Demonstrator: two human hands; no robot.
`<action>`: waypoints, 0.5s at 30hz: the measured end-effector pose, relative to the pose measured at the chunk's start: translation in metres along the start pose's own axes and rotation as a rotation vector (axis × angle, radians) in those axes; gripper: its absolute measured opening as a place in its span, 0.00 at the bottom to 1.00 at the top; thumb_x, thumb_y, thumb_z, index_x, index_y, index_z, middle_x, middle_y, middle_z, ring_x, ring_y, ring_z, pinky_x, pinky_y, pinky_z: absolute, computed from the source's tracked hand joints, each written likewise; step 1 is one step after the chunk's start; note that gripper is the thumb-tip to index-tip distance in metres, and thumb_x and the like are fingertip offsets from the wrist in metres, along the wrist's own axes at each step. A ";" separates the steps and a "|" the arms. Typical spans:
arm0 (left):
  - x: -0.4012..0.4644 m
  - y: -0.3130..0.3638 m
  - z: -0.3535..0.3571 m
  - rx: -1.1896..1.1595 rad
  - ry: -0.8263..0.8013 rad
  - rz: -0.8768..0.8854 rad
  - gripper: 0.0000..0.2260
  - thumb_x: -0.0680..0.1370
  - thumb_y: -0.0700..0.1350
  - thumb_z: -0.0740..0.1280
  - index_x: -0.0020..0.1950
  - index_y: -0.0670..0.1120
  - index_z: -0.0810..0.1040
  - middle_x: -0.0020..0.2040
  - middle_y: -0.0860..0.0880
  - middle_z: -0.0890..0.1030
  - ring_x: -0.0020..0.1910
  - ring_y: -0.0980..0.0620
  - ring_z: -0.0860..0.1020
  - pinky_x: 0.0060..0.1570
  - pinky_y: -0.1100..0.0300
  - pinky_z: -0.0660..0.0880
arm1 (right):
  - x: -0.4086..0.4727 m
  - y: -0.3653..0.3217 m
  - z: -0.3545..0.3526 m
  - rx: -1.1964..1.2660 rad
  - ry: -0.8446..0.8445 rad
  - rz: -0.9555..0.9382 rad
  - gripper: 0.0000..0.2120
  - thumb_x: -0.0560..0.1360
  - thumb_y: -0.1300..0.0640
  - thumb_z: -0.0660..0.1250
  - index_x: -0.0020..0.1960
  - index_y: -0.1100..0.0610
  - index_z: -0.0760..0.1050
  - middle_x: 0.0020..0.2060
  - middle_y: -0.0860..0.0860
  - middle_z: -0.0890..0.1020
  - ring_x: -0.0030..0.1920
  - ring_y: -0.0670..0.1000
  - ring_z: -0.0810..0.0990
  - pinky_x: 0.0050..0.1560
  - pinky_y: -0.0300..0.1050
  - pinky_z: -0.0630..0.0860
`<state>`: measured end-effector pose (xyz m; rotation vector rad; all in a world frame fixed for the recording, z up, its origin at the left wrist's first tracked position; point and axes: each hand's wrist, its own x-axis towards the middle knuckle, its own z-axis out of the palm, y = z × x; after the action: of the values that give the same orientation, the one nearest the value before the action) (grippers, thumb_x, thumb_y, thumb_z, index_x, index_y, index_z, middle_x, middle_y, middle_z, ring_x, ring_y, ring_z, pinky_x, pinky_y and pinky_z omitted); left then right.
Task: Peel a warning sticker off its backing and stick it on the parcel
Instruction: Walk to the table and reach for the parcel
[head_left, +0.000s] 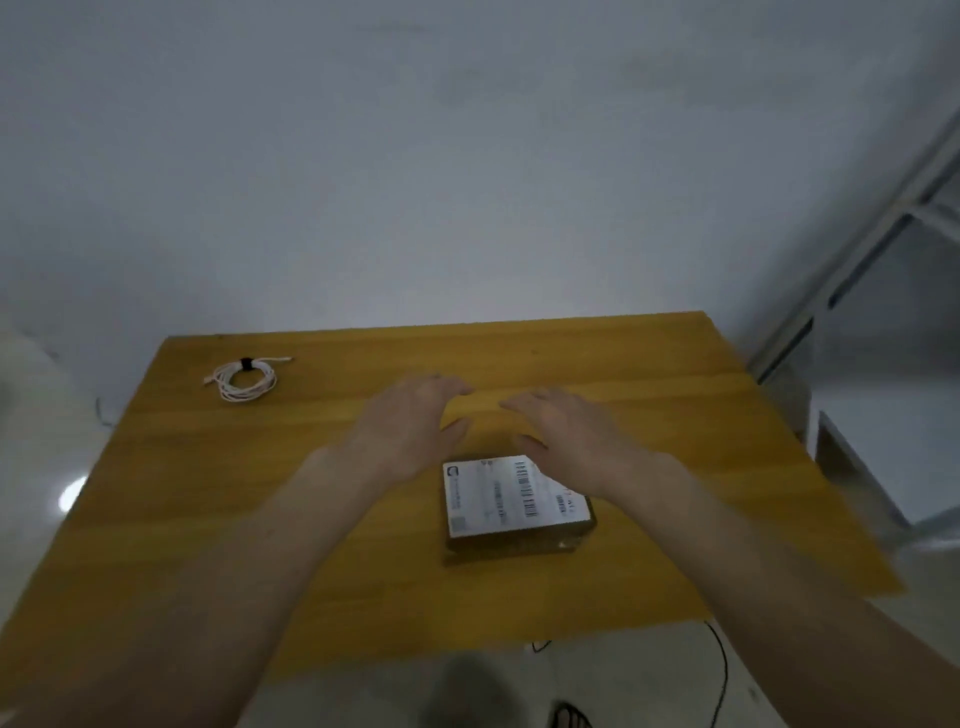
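A small brown cardboard parcel (511, 540) lies on the yellow wooden table (260, 519), with a white shipping label (498, 496) covering its top. My left hand (415, 421) hovers open, palm down, just beyond the parcel's far left corner. Spread the same way, my right hand (566, 426) is over the parcel's far right corner and hides that corner. Neither hand holds anything. No warning sticker or backing sheet shows anywhere in view.
A coiled white cable (243, 378) tied with a black band lies near the table's far left corner. A grey wall stands behind the table. A metal frame (852, 270) rises at the right. A dark cable (719, 670) runs on the floor below the table's near edge.
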<state>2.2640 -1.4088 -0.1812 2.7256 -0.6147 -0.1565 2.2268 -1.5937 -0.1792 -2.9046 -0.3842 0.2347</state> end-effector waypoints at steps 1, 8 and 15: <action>0.006 0.005 0.008 -0.016 0.004 -0.034 0.19 0.78 0.52 0.63 0.68 0.53 0.70 0.69 0.49 0.73 0.69 0.50 0.68 0.64 0.55 0.68 | 0.004 0.010 0.004 -0.011 -0.018 -0.036 0.21 0.81 0.54 0.57 0.73 0.54 0.63 0.69 0.55 0.71 0.69 0.57 0.68 0.65 0.49 0.66; 0.032 0.008 0.057 -0.031 0.117 -0.072 0.14 0.78 0.49 0.64 0.63 0.51 0.76 0.63 0.51 0.79 0.61 0.50 0.76 0.58 0.50 0.75 | 0.038 0.048 0.046 -0.037 0.013 -0.247 0.17 0.81 0.60 0.56 0.69 0.56 0.69 0.59 0.56 0.78 0.61 0.57 0.73 0.58 0.51 0.70; 0.056 -0.040 0.113 0.059 0.253 -0.123 0.13 0.80 0.47 0.60 0.64 0.51 0.75 0.62 0.51 0.79 0.60 0.48 0.77 0.57 0.53 0.74 | 0.080 0.059 0.092 -0.085 0.136 -0.296 0.18 0.81 0.57 0.57 0.70 0.53 0.68 0.63 0.53 0.77 0.63 0.55 0.73 0.57 0.52 0.73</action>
<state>2.3102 -1.4342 -0.3030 2.7784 -0.3861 0.1785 2.3007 -1.6113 -0.2919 -2.8730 -0.8065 -0.0262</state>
